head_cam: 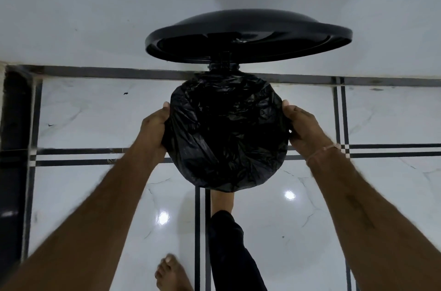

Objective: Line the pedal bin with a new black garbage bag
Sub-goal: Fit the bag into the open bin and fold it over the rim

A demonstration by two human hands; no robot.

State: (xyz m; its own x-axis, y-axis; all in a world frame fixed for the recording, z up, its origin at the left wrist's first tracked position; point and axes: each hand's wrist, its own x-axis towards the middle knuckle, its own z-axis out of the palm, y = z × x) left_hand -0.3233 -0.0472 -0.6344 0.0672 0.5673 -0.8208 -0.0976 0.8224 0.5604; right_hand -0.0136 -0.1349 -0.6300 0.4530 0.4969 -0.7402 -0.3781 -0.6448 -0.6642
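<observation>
Head view: bag (226,133), spread round under the raised lid (248,35). Left hand (152,128) and right hand (304,129) flank it, equally near, fingers curled on opposite edges; likely pull, downward.

Glossy white marble-look floor tiles (95,111) with black inlay lines (381,151), plain pale wall (95,4) behind

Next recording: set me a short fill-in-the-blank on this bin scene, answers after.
The lid stands ____.
The left hand and right hand grip the bag, which is ____ in colour.
The thread band sits on the ____ wrist.
The foot at the bottom edge is ____.
Answers: open, black, right, bare.
</observation>
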